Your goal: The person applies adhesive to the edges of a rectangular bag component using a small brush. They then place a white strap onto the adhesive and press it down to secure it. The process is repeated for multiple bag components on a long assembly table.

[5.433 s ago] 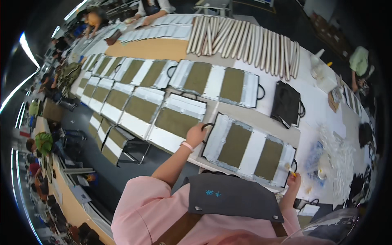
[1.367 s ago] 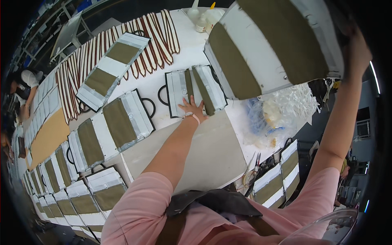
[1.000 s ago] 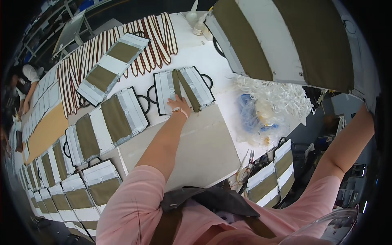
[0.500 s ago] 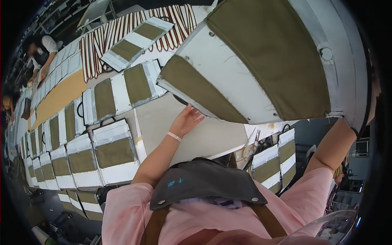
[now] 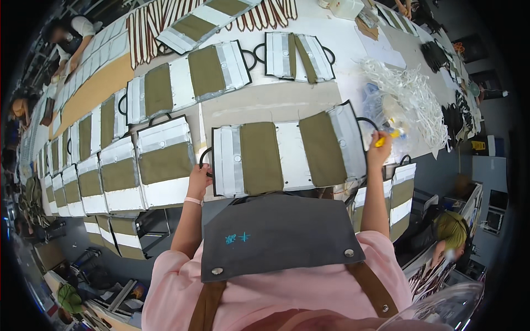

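Note:
A flat, unfolded bag panel (image 5: 292, 157) in white and olive green, with dark edging and a black loop handle at each end, lies before me at the table's near edge. Its left black handle (image 5: 204, 157) is in the closed fingers of my left hand (image 5: 199, 181). My right hand (image 5: 379, 150) is closed around a small yellow tool (image 5: 388, 138), whose exact kind I cannot make out. That hand is beside the panel's right handle (image 5: 367, 122); whether its fingers also grip the handle is unclear.
Similar panels (image 5: 163, 154) lie in overlapping rows to the left. One smaller panel (image 5: 298, 58) lies beyond mine. White strips (image 5: 408, 99) are heaped at the right, near clear plastic. Brown-and-white straps (image 5: 144, 41) line the far side. A co-worker (image 5: 77, 41) leans over the table's far left.
The panel has come down from the raised upper right to the table in front of me. My left hand, open beneath it before, now grips its left handle. My right hand has come into view.

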### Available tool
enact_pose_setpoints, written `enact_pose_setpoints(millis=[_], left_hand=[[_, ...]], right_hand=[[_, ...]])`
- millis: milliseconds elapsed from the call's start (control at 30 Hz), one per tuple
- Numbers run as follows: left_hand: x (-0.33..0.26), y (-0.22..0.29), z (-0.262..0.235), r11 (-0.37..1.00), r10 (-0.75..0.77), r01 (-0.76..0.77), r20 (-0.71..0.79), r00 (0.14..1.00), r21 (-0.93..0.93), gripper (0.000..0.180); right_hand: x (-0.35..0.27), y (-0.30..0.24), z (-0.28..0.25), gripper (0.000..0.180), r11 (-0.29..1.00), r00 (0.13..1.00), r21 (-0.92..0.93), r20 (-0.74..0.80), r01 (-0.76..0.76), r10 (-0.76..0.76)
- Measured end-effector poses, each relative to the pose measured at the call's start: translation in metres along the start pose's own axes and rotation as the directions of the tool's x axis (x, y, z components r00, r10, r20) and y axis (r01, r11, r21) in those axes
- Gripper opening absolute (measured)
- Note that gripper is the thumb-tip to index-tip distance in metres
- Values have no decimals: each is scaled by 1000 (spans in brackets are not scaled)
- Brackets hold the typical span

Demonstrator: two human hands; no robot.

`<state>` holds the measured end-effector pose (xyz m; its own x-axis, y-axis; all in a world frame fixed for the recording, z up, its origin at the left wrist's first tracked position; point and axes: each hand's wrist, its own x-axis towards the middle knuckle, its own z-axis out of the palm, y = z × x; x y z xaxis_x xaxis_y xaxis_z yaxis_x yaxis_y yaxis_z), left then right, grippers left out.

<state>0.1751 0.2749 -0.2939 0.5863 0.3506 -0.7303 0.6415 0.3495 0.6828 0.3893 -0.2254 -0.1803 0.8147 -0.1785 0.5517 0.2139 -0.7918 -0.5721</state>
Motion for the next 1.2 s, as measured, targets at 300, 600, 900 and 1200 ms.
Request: enact_pose_setpoints(millis=[300,600,900,1200], left_hand=[[34,15,3,997,40,-34,-91,995,67,19],[41,13,20,1000,15,-14,-70,997,14,18],[46,3,12,1000,6,-5,-86,996,14,18],[44,7,12,999,-10,6,-99,995,-35,15]], right_hand=[[-33,44,42,15,983,984,34,17,-179,178],[-14,50,39,13,992,992,-9,17,-126,126],[-22,35,-1,28,989,987,-110,136,98,-82],[37,112,-43,35,904,906,223,-142,-364,400]])
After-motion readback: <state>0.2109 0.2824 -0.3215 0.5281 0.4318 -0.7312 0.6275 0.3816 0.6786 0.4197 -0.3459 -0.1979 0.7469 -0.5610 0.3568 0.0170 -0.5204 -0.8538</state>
